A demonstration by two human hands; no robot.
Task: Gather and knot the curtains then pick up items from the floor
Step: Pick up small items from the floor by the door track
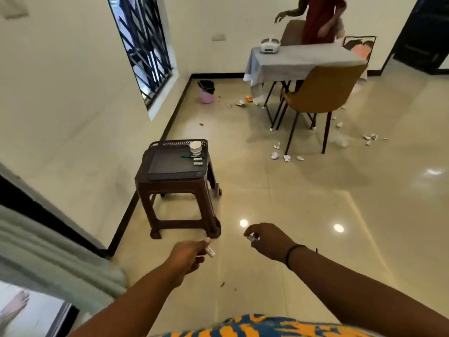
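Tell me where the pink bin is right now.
In the head view the pink bin stands on the floor at the far wall, just below the barred window and left of the cloth-covered table.

Daylight is coming in through the window point(145, 47) and is filling the room evenly. Ceiling lamps are glaring on the glossy floor point(303, 203). Straight lines are bending at the edges, and details are looking soft.

I see left hand point(188, 254) pinching a white tube point(210, 251), right hand point(268, 240) holding a small grey item point(251, 237), both near stool point(178, 188); paper scraps point(279, 155) on floor point(315, 215).
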